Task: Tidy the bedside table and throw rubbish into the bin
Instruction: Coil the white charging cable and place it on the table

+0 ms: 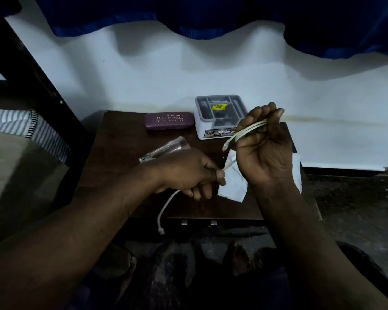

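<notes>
The right hand [264,151] is gripping loops of the white cable [249,130] in curled fingers above the table [121,139], while the left hand [188,173] is pinching the same cable lower down, its free end hanging past the front edge. A crumpled white paper [232,189] is lying under both hands, with a tilted glass [166,148] just behind the left. A purple spectacle case [169,121] and a grey-topped box [220,115] are sitting along the back edge by the wall.
</notes>
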A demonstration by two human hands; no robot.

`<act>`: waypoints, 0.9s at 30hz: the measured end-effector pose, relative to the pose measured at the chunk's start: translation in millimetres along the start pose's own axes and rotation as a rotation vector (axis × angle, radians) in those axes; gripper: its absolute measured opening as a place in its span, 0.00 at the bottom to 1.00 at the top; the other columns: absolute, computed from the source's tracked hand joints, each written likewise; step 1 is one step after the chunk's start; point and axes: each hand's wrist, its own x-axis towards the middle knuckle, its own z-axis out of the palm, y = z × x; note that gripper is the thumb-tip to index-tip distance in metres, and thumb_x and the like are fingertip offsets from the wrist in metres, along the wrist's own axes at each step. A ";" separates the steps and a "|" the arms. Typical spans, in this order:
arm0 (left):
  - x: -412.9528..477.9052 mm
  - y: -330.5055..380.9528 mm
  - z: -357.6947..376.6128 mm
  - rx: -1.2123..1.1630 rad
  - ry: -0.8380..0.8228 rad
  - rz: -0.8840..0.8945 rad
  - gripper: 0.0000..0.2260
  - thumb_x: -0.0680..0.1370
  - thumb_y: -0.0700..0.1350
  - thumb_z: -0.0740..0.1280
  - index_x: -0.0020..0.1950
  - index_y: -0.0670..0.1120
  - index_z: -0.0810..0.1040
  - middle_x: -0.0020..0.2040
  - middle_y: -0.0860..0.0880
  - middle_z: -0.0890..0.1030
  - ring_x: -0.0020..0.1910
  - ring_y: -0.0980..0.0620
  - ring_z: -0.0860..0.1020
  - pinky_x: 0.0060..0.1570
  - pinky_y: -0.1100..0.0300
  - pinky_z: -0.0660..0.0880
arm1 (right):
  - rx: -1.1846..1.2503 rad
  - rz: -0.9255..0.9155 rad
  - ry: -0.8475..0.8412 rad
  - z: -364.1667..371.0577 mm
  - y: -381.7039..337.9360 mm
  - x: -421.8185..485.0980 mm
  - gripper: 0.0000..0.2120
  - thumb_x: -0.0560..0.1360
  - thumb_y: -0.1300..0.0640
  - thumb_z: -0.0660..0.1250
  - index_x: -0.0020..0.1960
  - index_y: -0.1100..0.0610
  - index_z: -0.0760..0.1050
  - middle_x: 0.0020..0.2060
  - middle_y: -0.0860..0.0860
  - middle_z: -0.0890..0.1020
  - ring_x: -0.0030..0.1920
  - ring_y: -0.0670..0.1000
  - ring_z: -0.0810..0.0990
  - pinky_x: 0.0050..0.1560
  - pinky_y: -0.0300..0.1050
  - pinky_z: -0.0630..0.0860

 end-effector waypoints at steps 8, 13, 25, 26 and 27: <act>-0.9 10.5 -31.0 0.065 0.521 0.313 0.04 0.74 0.51 0.77 0.42 0.52 0.87 0.38 0.57 0.85 0.36 0.65 0.79 0.41 0.66 0.75 | -0.829 -0.196 0.091 -1.4 14.5 -1.1 0.10 0.85 0.60 0.60 0.54 0.61 0.80 0.46 0.54 0.86 0.50 0.53 0.85 0.57 0.46 0.81; -3.5 7.6 -29.4 0.240 0.640 0.468 0.05 0.73 0.51 0.78 0.44 0.52 0.86 0.41 0.56 0.84 0.42 0.60 0.82 0.44 0.60 0.77 | -1.237 -0.126 0.072 -7.3 25.9 -5.9 0.19 0.83 0.54 0.65 0.43 0.71 0.74 0.31 0.61 0.76 0.34 0.47 0.76 0.38 0.43 0.74; -0.5 -0.7 -44.3 0.100 0.654 0.399 0.01 0.76 0.46 0.76 0.45 0.52 0.87 0.41 0.55 0.84 0.42 0.63 0.81 0.45 0.67 0.73 | -1.018 0.443 -0.078 11.2 31.5 -20.9 0.26 0.85 0.39 0.50 0.46 0.59 0.74 0.33 0.52 0.75 0.27 0.46 0.67 0.25 0.38 0.62; 0.1 -0.7 -44.5 0.005 0.583 0.368 0.02 0.78 0.45 0.74 0.46 0.50 0.87 0.39 0.55 0.85 0.39 0.63 0.81 0.43 0.68 0.73 | -0.965 0.485 -0.089 13.0 27.9 -21.3 0.26 0.86 0.40 0.51 0.44 0.59 0.73 0.31 0.51 0.72 0.25 0.46 0.65 0.25 0.37 0.60; -0.1 0.1 -44.0 -0.099 0.509 0.341 0.04 0.79 0.44 0.72 0.46 0.47 0.86 0.37 0.54 0.86 0.38 0.62 0.81 0.41 0.67 0.74 | -0.914 0.528 -0.094 13.9 23.9 -21.3 0.27 0.86 0.40 0.50 0.41 0.59 0.72 0.29 0.51 0.69 0.24 0.46 0.63 0.25 0.37 0.59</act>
